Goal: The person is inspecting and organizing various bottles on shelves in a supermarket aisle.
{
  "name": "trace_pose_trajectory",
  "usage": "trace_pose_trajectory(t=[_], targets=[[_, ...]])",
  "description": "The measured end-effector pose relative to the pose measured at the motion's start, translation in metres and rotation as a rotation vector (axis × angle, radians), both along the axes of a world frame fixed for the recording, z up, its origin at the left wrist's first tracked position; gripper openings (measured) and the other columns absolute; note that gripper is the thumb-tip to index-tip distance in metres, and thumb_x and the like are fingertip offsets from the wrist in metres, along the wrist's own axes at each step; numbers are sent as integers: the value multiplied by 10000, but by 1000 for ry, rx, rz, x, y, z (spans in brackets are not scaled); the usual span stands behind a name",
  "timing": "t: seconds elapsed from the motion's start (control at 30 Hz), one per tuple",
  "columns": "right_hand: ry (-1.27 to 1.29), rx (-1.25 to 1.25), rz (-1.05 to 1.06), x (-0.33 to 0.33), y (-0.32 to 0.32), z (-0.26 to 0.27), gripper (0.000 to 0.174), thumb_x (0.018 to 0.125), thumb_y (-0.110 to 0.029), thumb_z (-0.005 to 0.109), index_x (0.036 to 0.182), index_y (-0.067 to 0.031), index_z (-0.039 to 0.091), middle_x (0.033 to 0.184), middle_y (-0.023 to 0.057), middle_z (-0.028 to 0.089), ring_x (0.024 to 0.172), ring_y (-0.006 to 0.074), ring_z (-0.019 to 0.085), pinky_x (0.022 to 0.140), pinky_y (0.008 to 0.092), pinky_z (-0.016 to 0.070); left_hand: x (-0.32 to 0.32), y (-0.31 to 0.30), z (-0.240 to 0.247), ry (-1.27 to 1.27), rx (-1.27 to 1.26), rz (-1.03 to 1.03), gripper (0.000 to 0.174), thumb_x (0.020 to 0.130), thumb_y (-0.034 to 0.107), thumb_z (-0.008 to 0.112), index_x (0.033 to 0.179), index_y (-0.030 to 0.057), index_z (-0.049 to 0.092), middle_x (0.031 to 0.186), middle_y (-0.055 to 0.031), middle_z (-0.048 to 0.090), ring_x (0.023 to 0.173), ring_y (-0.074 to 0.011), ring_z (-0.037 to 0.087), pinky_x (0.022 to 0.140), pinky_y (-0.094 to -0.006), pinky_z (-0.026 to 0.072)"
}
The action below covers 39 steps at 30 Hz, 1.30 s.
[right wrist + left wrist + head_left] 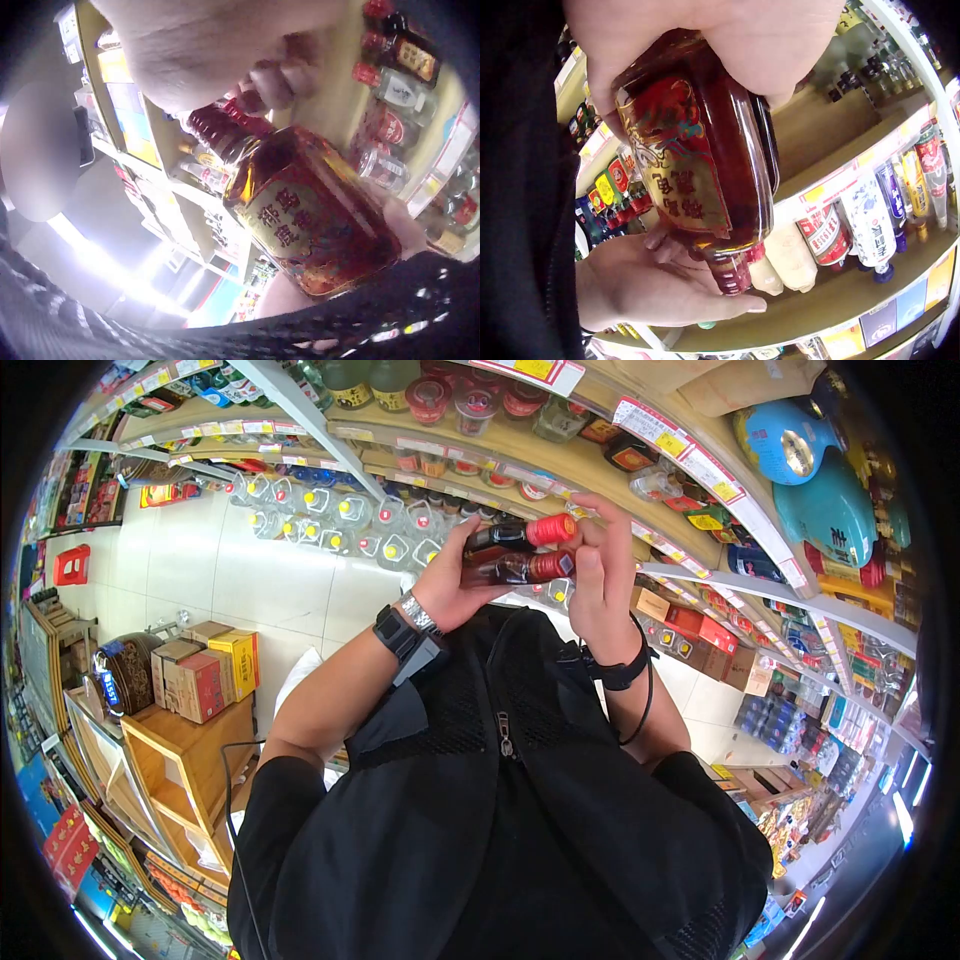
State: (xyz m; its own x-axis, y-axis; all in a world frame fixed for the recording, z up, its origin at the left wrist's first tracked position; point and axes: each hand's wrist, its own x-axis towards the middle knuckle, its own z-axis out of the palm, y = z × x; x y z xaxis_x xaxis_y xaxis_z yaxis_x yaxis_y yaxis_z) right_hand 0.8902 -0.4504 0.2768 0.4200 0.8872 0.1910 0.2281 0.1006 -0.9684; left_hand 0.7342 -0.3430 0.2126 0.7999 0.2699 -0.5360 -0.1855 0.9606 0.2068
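Observation:
Two flat liquor bottles with red caps lie side by side in my left hand, which grips them by their base ends. The nearer liquor bottle holds reddish-amber liquid and carries a gold and red label, plain in both wrist views. Largely behind it, the second liquor bottle looks darker. Both necks point toward my right hand. That hand is right by the caps, its thumb apart from the fingers; in the right wrist view its bent fingers overlap the red caps.
Shelves of bottles and jars with price tags run across the front. Clear plastic jugs with coloured caps stand on the tiled floor below. To the left, cardboard boxes sit on a wooden cabinet. A cable hangs by each arm.

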Motion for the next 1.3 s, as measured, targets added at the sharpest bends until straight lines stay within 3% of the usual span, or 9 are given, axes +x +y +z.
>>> trace_pose_trajectory(t=[0.07, 0.13, 0.27, 0.43, 0.5, 0.57, 0.83, 1.0, 1.3], targets=[[2, 45, 21, 1, -1, -5, 423, 914, -165, 721, 1256, -54, 499, 823, 90, 675, 729, 118, 638, 672, 245, 488, 0, 1, 0, 44, -22, 24, 518, 993, 505, 508, 1284, 78, 551, 1270, -155, 618, 1189, -306, 594, 1065, -505, 447], [-398, -65, -29, -7, 4, 3, 425, 874, -156, 765, 1217, -55, 537, 814, 95, 668, 652, 126, 622, 590, 246, 477, 1, 3, -2, 86, -45, 49, 494, 993, 497, 516, 1258, 84, 576, 1245, -141, 639, 1158, -301, 612, 1050, -494, 453], [-509, -33, -88, -9, 8, 7, 374, 835, -143, 801, 1128, -51, 589, 806, 94, 655, 586, 139, 588, 534, 252, 462, -1, 4, -3, 69, -51, 45, 535, 993, 507, 510, 1280, 59, 564, 1245, -148, 640, 1169, -295, 610, 1048, -487, 447], [-397, -100, -105, 19, 2, -1, 217, 896, -159, 732, 1049, -48, 625, 823, 109, 659, 624, 185, 613, 583, 283, 486, 1, 10, -17, -78, -7, 73, 503, 1004, 476, 513, 1278, 56, 554, 1224, -149, 650, 1172, -290, 607, 1044, -469, 446], [-483, -117, -157, 32, 1, 2, 169, 924, -165, 693, 1030, -47, 634, 821, 123, 655, 643, 197, 615, 609, 306, 491, 0, 12, -20, 138, 137, 258, 487, 1029, 436, 453, 1287, 32, 538, 1240, -173, 635, 1175, -308, 595, 1102, -490, 423], [-548, -175, -222, 52, 7, 1, 158, 924, -162, 691, 1006, -38, 639, 813, 133, 651, 655, 223, 626, 622, 325, 495, -6, 15, -25, 111, 112, 276, 467, 1029, 424, 457, 1249, 22, 550, 1207, -163, 649, 1158, -301, 601, 1097, -474, 434], [-841, -258, -239, 134, 53, -48, 203, 920, -216, 692, 1006, -40, 641, 856, 172, 675, 733, 334, 669, 670, 410, 529, -9, 16, -32, 37, 10, 297, 386, 1013, 378, 534, 1170, 26, 535, 1128, -176, 662, 1099, -325, 617, 1059, -466, 474], [-1188, -193, -390, 170, 87, -82, 315, 925, -317, 680, 1060, -34, 655, 904, 157, 700, 803, 359, 673, 749, 443, 528, -10, 14, -29, 88, 56, 270, 476, 1021, 403, 477, 1209, -25, 563, 1178, -199, 645, 1164, -315, 580, 1101, -440, 438], [-1159, -249, -519, 188, 108, -99, 372, 929, -359, 666, 1081, -20, 660, 972, 190, 709, 890, 385, 674, 810, 467, 520, -20, 12, -30, 61, 115, 269, 509, 1016, 423, 487, 1223, -35, 570, 1185, -193, 655, 1155, -298, 599, 1101, -424, 435]])
